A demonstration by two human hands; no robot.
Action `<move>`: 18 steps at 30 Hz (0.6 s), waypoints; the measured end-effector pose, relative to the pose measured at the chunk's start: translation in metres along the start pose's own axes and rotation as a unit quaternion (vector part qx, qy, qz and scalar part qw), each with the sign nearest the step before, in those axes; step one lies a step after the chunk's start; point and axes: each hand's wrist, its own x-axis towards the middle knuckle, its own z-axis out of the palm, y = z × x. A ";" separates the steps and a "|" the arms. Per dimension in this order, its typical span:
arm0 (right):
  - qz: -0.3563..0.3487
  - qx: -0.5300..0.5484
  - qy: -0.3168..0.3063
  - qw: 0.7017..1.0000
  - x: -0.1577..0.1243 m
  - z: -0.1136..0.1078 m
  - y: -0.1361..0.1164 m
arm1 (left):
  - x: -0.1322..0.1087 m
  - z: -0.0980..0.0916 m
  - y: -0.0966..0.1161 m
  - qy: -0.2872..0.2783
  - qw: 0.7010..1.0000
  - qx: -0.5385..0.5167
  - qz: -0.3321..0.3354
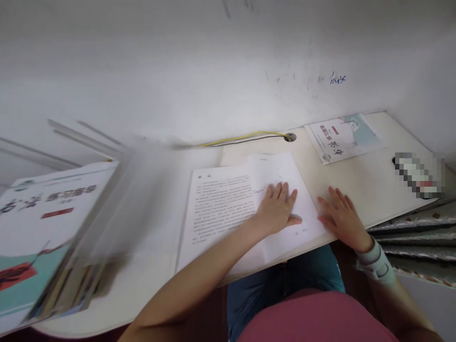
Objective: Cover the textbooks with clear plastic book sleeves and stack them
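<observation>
As left hand (280,208) touches paper (233,204), booklet (57,228) reads "练习指导".

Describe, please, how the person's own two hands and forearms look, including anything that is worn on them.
The left hand and right hand are ungloved. Both forearms show no sleeve. The right wrist wears a wide, pale band; I see none on the left.

Reads 练习指导 on the left booklet (42,228) and again on the far booklet (340,140). Shows 记 in the heading (204,176) of the printed sheet (223,213), over illegibly small print (221,202). Bears unreadable blue scrawl (337,80) on the wall (213,80).
</observation>
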 end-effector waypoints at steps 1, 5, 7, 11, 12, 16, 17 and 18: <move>0.009 -0.008 0.000 1.000 0.000 0.000 0.006 | 0.002 -0.001 0.000 0.000 1.000 -0.002 0.002; 0.010 -0.022 -0.006 1.000 -0.001 0.003 0.022 | 0.005 0.001 -0.001 0.013 1.000 -0.020 0.014; 0.006 -0.021 -0.005 1.000 -0.001 0.005 0.024 | 0.007 0.003 -0.001 0.013 0.999 -0.025 0.020; 0.011 -0.014 -0.001 1.000 -0.001 0.007 0.023 | 0.013 0.002 -0.001 0.006 0.999 -0.032 0.012; 0.013 -0.013 -0.002 1.000 -0.001 0.006 0.022 | 0.014 0.001 -0.001 0.005 0.999 -0.033 0.007; 0.014 -0.014 -0.007 1.000 0.001 0.006 0.022 | 0.014 -0.002 0.002 -0.013 0.999 -0.033 0.021; 0.014 -0.016 -0.006 1.000 0.001 0.006 0.022 | 0.015 -0.002 0.002 -0.018 0.999 -0.034 0.028; 0.014 -0.018 -0.004 1.000 0.001 0.006 0.022 | 0.015 -0.001 0.002 -0.020 0.999 -0.036 0.033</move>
